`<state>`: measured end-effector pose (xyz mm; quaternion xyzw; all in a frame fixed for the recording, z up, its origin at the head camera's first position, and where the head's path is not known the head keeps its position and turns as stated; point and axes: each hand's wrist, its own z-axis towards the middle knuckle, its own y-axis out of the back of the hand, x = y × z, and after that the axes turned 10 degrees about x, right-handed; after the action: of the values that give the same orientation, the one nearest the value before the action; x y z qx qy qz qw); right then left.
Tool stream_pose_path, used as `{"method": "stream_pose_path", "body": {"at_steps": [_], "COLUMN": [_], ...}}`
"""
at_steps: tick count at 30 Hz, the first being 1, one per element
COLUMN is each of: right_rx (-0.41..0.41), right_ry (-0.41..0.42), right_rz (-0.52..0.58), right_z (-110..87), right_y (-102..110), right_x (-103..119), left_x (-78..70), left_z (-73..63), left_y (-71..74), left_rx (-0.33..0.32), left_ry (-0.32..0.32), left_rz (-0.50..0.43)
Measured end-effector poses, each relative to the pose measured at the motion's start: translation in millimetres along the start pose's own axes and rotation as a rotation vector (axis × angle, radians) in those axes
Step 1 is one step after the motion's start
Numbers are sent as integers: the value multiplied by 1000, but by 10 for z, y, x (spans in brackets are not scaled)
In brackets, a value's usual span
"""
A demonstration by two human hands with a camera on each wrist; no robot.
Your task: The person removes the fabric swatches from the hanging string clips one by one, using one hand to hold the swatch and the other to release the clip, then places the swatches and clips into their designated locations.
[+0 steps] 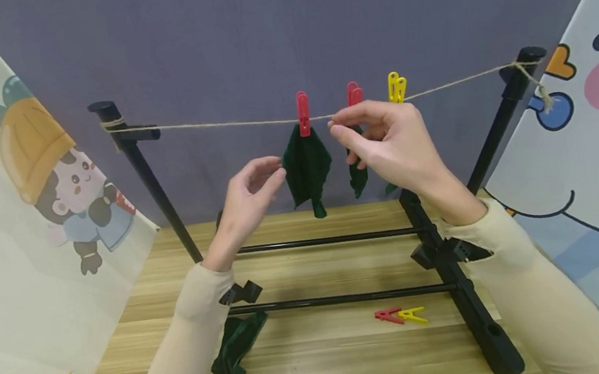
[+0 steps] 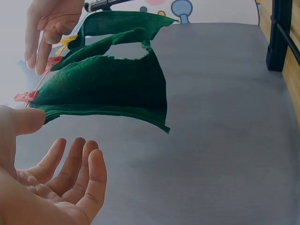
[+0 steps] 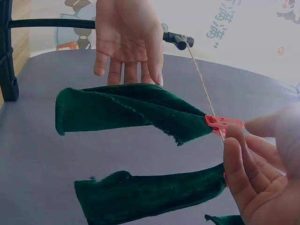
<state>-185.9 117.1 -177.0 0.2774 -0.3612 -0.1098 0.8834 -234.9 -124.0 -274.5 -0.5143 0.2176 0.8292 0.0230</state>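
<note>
Midway along the string (image 1: 216,124), the leftmost cloth (image 1: 307,168) hangs between the loosely spread left hand (image 1: 248,200) and narrowly parted right hand (image 1: 395,143).

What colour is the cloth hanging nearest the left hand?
Dark green; the cloth shows best in the left wrist view.

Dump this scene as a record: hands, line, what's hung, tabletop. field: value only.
left hand: beside leftmost hanging green cloth, contact unclear, gripping nothing
right hand: near twine, gripping nothing
line: twine between black posts
hung: three green cloths
pins on line: two red clothespins, one yellow clothespin
tabletop: crumpled green cloth, loose red clothespin, loose yellow clothespin
</note>
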Motion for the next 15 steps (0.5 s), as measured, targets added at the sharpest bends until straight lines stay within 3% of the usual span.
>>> {"method": "stream_pose_path", "body": {"at_steps": [15], "right_rx": [-31], "right_ry": [-8], "right_rz": [-16], "right_z": [202], "right_y": [-22], "right_x": [133], "left_x": [-127], "left_z": [183], "left_y": [-107], "left_rx": [14], "left_ry": [-53], "left_rz": [-51]}}
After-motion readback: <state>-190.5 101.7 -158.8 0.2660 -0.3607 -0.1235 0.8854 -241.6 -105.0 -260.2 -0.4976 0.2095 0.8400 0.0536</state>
